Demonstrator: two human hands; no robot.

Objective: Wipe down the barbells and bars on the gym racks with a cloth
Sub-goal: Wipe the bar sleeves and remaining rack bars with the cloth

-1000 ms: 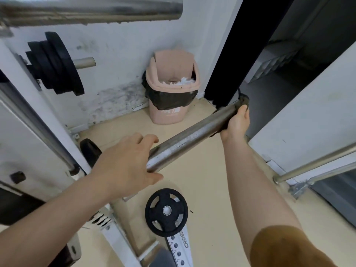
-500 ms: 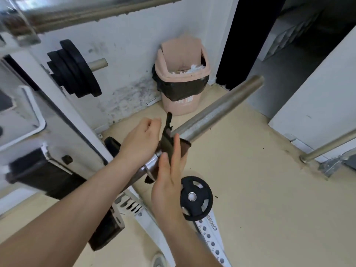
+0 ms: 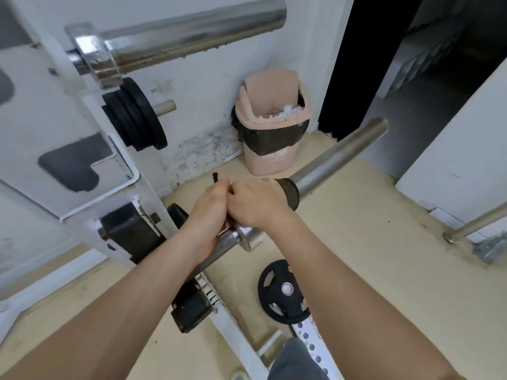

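Beige floor, black weight plate lower centre. Mid-frame: left hand grip closed, pinching the tail of a dark cloth. Right hand grip curled round the cloth wrapped on the barbell sleeve, which runs toward upper right. Beyond: pink bin, black liner, white paper scraps inside, against stained white wall. Second bar across top.

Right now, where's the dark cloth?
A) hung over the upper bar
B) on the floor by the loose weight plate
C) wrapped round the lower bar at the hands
C: the dark cloth wraps the lower bar at the right hand, which grips it. A tail of it sticks up out of the left hand.
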